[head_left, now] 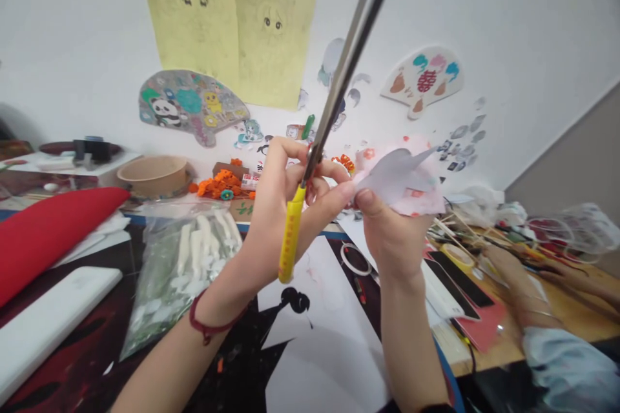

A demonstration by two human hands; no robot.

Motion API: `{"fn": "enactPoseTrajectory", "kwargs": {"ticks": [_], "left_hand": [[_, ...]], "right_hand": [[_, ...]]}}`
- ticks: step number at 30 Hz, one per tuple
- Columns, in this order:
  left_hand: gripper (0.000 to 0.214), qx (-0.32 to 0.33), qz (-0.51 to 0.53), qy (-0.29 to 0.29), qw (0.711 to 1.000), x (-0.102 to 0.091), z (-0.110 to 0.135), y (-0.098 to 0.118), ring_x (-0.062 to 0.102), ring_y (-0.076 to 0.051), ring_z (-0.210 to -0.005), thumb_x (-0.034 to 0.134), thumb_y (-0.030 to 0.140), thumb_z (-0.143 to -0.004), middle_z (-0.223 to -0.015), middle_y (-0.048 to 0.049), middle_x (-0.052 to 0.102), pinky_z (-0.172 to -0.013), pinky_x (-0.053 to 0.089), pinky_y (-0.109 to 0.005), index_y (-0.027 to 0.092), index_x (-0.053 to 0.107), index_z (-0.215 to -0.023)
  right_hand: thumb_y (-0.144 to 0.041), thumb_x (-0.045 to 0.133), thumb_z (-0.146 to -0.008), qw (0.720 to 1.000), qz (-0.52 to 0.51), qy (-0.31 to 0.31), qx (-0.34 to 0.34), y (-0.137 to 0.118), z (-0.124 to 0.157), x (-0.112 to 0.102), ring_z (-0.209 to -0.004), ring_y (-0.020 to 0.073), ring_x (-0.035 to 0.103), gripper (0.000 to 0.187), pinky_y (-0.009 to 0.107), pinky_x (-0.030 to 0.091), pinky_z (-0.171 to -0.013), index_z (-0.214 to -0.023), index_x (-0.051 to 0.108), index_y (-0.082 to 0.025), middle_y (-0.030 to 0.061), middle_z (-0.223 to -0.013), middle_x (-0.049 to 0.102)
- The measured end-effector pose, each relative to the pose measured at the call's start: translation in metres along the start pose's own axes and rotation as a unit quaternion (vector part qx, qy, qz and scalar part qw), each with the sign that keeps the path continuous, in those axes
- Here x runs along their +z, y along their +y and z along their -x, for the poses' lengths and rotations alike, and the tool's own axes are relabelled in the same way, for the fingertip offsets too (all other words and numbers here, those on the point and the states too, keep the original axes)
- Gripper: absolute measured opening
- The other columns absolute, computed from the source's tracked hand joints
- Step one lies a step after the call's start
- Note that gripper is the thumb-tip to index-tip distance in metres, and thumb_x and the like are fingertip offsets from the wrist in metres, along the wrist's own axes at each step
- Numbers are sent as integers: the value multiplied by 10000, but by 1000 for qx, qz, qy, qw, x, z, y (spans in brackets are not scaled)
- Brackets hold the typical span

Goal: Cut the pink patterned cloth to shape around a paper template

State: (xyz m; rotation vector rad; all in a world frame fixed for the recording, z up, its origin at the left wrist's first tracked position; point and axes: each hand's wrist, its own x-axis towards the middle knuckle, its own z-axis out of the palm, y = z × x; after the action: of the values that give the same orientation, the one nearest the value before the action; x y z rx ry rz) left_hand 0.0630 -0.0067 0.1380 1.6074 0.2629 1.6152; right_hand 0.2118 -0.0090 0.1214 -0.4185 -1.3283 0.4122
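We look down on a worktop (576,319), bare wood at the right and covered by a black patterned sheet (68,361) at the left. On the left lie a red bolster (48,239) and a long white pad (53,316), with a clear plastic bag (181,271) of white and green pieces beside them. Large white paper sheets (320,290) lie at the middle. Further back we see a tan paper bowl (152,175) and orange paper flowers (217,184). On the right are a pink card (479,329), black strips (460,277) and a roll of yellow tape (458,257) (its core looks hollow), among loose wooden sticks (460,232).
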Motion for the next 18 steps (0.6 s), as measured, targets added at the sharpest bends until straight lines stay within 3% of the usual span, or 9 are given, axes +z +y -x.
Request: {"fn": "enactPoseTrajectory", "kwargs": {"ticks": [6, 11, 15, 18], "left_hand": [[316, 48, -6, 0, 999, -1, 3, 0, 565, -136, -665, 748, 187, -850, -844, 9, 694, -635, 440, -357, 246, 447, -928], [378, 82, -8, 38, 996, -4, -1, -5, 543, -111, -672, 785, 193, -830, -937, 9, 740, -667, 426, -346, 237, 437, -972], [421, 39, 9, -50, 998, -12, -4, -18, 568, -126, -795, 812, 216, -833, -1031, -18, 733, -699, 434, -327, 243, 418, -979], [440, 43, 21, -50, 998, -14, -5, -25, 578, -113, -754, 829, 204, -825, -895, 20, 699, -672, 451, -300, 249, 424, -991]], "right_hand": [[-155, 879, -722, 999, 40, 0, 24, -3, 0, -4, -785, 174, 733, 287, 365, 623, -791, -901, 717, -311, -57, -862, 766], [-176, 893, -711, 995, 83, -27, 37, -8, 0, -10, -814, 192, 749, 232, 374, 627, -806, -847, 753, -300, -42, -843, 796], [-198, 901, -706, 988, 115, -72, 71, -12, -2, -16, -794, 200, 756, 179, 363, 650, -783, -802, 783, -291, -33, -813, 798], [-169, 911, -678, 987, 125, -60, 77, -12, -4, -19, -790, 192, 742, 196, 351, 643, -795, -788, 786, -272, -30, -817, 789]]}}
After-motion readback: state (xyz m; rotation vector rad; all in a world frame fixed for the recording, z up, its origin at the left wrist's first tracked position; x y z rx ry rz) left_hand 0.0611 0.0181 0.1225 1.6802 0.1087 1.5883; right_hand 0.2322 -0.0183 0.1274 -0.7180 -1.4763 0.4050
